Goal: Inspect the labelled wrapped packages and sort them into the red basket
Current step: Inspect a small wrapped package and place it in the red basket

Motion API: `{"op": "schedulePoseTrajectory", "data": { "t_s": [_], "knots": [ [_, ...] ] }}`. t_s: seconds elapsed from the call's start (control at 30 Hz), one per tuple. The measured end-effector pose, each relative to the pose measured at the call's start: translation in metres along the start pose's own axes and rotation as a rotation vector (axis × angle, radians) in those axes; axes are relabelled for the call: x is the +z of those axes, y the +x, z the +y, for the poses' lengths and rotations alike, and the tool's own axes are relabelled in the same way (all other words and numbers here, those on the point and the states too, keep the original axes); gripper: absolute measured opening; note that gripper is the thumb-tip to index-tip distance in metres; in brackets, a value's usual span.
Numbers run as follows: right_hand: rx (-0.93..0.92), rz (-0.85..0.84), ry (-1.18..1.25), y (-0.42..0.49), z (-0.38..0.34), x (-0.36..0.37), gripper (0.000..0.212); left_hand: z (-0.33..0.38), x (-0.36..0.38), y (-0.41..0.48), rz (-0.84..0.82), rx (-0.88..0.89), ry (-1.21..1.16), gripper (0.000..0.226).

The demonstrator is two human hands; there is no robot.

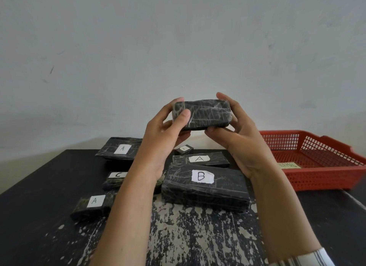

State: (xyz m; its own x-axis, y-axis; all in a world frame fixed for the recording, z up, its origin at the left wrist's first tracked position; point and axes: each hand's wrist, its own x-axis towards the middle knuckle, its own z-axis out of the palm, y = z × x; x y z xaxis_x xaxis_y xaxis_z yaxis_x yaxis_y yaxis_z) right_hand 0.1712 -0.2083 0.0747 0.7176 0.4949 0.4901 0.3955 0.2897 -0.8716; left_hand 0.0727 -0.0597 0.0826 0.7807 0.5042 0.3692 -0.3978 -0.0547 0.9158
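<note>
From the head camera, both hands are raised above the table and together hold one dark wrapped package up in front of the pale wall, well clear of everything below. The left hand grips the package's left end, its thumb pressed on the near face and its fingers curled behind and beneath. The right hand grips the right end, with fingertips hooked under the bottom edge and one finger over the top corner. The package lies roughly level, long side across the view. On the dark, worn tabletop below lie more wrapped packages with white paper labels: a large package marked B near the middle, a long flat package marked A just behind it and touching it, and a small package further back whose label is too small to read. To the left sit a flat package marked A at the far edge, a package marked C partly hidden by the left forearm, and a nearer package marked A. The red basket stands at the right side of the table, apart from the packages, with a pale tag at its near wall that seems to read NORMAL. A striped sleeve shows at the right forearm.
</note>
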Motion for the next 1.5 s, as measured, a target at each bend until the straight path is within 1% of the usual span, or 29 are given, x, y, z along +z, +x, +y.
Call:
{"op": "schedulePoseTrajectory", "data": {
  "t_s": [0.1, 0.17, 0.2, 0.27, 0.33, 0.4, 0.47, 0.57, 0.6, 0.63, 0.67, 0.7, 0.77, 0.83, 0.9, 1.0, 1.07, 1.13, 1.23, 1.3, 1.4, 1.5],
  "knots": [
    [0.045, -0.044, -0.06, 0.0, -0.001, 0.001, 0.093, -0.001, 0.001, -0.001, 0.015, 0.033, 0.007, 0.033],
    [0.064, -0.024, -0.041, 0.0, -0.001, 0.006, 0.104, -0.001, 0.002, -0.001, 0.013, 0.046, 0.024, 0.032],
    [0.071, 0.003, -0.005, 0.001, -0.001, 0.009, 0.102, -0.002, 0.002, -0.001, 0.01, 0.051, 0.035, 0.031],
    [0.076, 0.058, 0.055, 0.001, -0.001, 0.014, 0.084, -0.002, 0.002, 0.0, 0.005, 0.057, 0.048, 0.03],
    [0.058, 0.107, 0.034, 0.001, 0.001, 0.016, 0.068, -0.003, 0.002, 0.0, -0.002, 0.056, 0.046, 0.031],
    [0.049, 0.133, 0.041, 0.001, 0.002, 0.015, 0.062, -0.004, 0.002, 0.0, -0.006, 0.047, 0.04, 0.034],
    [0.047, 0.142, 0.058, 0.002, 0.002, 0.014, 0.059, -0.004, 0.002, 0.001, -0.006, 0.03, 0.043, 0.044],
    [0.022, 0.14, 0.016, 0.001, 0.003, 0.013, 0.061, -0.007, 0.002, 0.003, 0.005, -0.006, 0.104, 0.082],
    [0.013, 0.14, -0.011, 0.001, 0.003, 0.014, 0.062, -0.008, 0.003, 0.003, 0.019, -0.019, 0.126, 0.091],
    [0.008, 0.139, -0.039, 0.001, 0.004, 0.014, 0.064, -0.009, 0.003, 0.003, 0.034, -0.028, 0.142, 0.093],
    [0.009, 0.133, -0.056, 0.001, 0.005, 0.015, 0.067, -0.01, 0.003, 0.003, 0.047, -0.033, 0.149, 0.09],
    [0.007, 0.126, -0.069, 0.0, 0.004, 0.015, 0.071, -0.011, 0.003, 0.003, 0.057, -0.031, 0.148, 0.083],
    [0.008, 0.124, -0.101, 0.001, 0.006, 0.016, 0.074, -0.013, 0.003, 0.003, 0.067, -0.016, 0.145, 0.06],
    [0.037, 0.113, -0.06, 0.001, 0.007, 0.016, 0.071, -0.014, 0.004, 0.004, 0.07, -0.006, 0.131, 0.039],
    [0.091, 0.095, 0.045, 0.002, 0.004, 0.015, 0.058, -0.014, 0.003, 0.004, 0.066, -0.003, 0.112, 0.029],
    [0.135, 0.075, 0.125, 0.001, 0.0, 0.015, 0.036, -0.013, 0.003, 0.004, 0.063, -0.001, 0.104, 0.025],
    [0.14, 0.099, 0.147, 0.001, -0.001, 0.014, 0.029, -0.012, 0.003, 0.003, 0.055, 0.001, 0.108, 0.024],
    [0.134, 0.13, 0.15, 0.001, 0.0, 0.014, 0.026, -0.011, 0.004, 0.002, 0.035, 0.0, 0.122, 0.029],
    [0.113, 0.168, 0.133, 0.001, 0.0, 0.014, 0.024, -0.008, 0.003, 0.001, -0.022, -0.025, 0.146, 0.046],
    [0.105, 0.186, 0.12, 0.001, 0.001, 0.013, 0.023, -0.007, 0.001, 0.001, -0.037, -0.038, 0.159, 0.05],
    [0.104, 0.189, 0.098, 0.001, 0.001, 0.013, 0.024, -0.008, -0.002, 0.002, -0.016, -0.022, 0.17, 0.043],
    [0.107, 0.16, 0.105, 0.001, 0.0, 0.012, 0.029, -0.011, -0.003, 0.004, 0.019, -0.013, 0.176, 0.028]
  ]
}}
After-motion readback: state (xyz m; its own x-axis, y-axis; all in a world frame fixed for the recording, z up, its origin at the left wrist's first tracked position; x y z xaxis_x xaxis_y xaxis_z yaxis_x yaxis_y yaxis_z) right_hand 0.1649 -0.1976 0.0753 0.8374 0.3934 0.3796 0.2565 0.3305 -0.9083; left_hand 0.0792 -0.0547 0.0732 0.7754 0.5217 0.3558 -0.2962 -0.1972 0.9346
